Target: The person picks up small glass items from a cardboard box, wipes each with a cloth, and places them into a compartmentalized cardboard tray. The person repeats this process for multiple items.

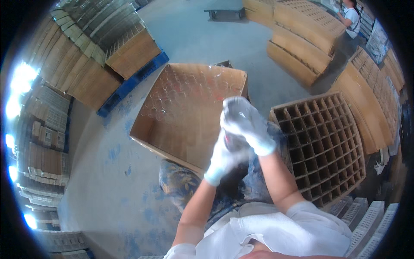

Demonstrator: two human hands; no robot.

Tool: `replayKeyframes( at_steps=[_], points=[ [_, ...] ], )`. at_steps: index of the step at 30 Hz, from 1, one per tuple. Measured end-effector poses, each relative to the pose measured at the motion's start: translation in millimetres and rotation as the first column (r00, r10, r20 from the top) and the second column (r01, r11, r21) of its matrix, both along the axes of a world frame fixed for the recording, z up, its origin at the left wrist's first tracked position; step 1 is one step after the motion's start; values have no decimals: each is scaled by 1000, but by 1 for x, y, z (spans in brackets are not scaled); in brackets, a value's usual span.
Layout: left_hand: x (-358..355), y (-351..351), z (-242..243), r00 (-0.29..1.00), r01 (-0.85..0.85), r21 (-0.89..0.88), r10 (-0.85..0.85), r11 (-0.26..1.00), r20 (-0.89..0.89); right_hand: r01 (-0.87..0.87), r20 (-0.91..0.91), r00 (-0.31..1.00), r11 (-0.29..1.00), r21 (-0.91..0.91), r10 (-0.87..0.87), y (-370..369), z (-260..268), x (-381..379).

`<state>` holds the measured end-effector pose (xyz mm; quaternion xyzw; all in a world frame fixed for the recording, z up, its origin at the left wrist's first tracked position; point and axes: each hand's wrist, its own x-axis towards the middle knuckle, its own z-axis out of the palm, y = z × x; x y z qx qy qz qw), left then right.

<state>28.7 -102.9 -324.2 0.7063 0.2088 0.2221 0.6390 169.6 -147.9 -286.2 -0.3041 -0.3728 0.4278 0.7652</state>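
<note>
Both of my hands wear white gloves and meet over the right edge of an open cardboard box [190,142]. My left hand [221,160] is closed around what looks like a clear glass vessel [233,142] with a touch of red. Upper and further forward, my right hand [244,121] curls over the far end of it; motion blur hides the exact grip. Inside the box, several clear round glass vessels [178,87] stand in rows along the far side, some showing red. Bare cardboard shows in the near part.
On my right stands a cardboard box with a divider grid [320,145]. Beyond it are more divided cartons [368,97]. Stacked cartons sit on a blue pallet [132,84] at far left. White plastic crates [365,223] lie at lower right. A person [351,19] works at upper right.
</note>
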Motion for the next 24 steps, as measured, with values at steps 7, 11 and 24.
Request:
replayKeyframes(
  at_steps=[7,11,24],
  points=[
    [6,15,-29,983,33,-69,-45,997,-176,238,28,971,959,-157,-237,9,-11,-6],
    [-17,-8,8,914,402,-399,-383,824,130,-403,-167,878,882,243,448,-11,3,7],
    [-21,23,23,953,20,600,165,800,-252,511,683,664,851,-117,-305,-14,16,23]
  ],
)
